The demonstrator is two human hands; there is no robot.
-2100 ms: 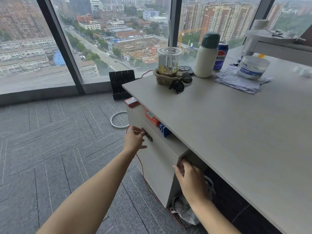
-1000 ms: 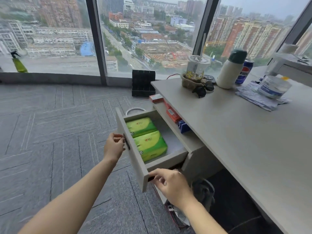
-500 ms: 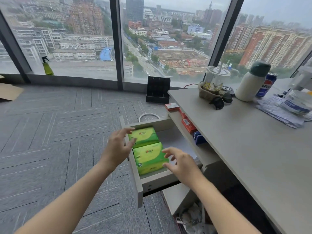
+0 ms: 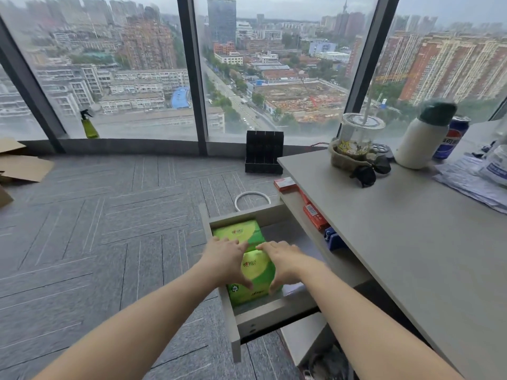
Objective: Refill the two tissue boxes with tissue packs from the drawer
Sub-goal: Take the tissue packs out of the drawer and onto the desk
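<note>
arms outstretched, left grip [image 4: 225, 259] and right grip [image 4: 284, 258] clasping tissue pack [image 4: 257, 267]

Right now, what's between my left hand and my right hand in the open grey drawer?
The nearer green plastic-wrapped tissue pack; the left hand and right hand grip its sides, in the head view.

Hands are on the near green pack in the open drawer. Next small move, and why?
Probably lift the near tissue pack straight up, clear of the drawer: left hand and right hand clasp it, thumbs at its near edge, and the far tissue pack lies behind.
</note>
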